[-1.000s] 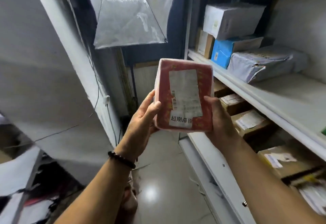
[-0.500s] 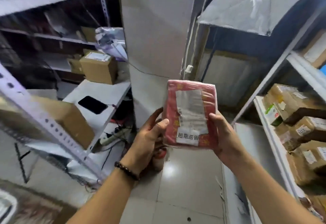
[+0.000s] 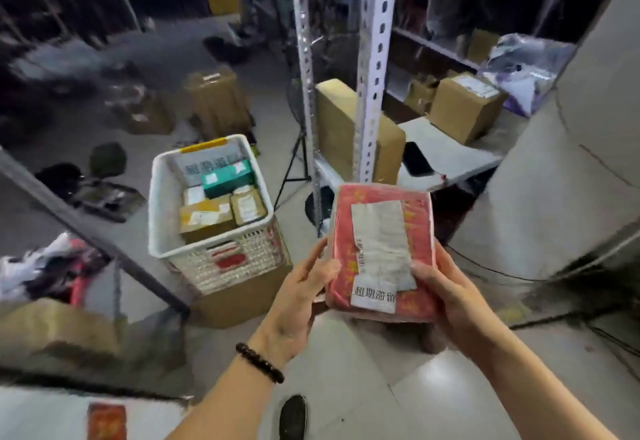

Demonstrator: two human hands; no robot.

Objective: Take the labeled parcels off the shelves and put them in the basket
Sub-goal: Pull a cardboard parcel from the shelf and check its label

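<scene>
I hold a flat red parcel (image 3: 381, 252) with white labels in front of me, face up, at chest height. My left hand (image 3: 304, 297) grips its lower left edge, thumb on top. My right hand (image 3: 446, 287) grips the lower right edge, thumb on the label. The white plastic basket (image 3: 162, 232) stands on a brown carton on the floor, to the left of the parcel and a little farther off. Inside it lie several parcels: brown boxes and a green one.
A white perforated shelf post (image 3: 374, 69) rises just beyond the parcel, with a brown box (image 3: 464, 107) and a black phone (image 3: 415, 159) on the shelf board. A grey pillar (image 3: 561, 180) fills the right. A dark slanted rail (image 3: 86, 225) crosses at left. Cartons and clutter lie on the floor.
My view has swung left from the parcel shelves to the floor area, bringing the basket into sight. Both hands still hold the red parcel, now lower and nearer the basket.
</scene>
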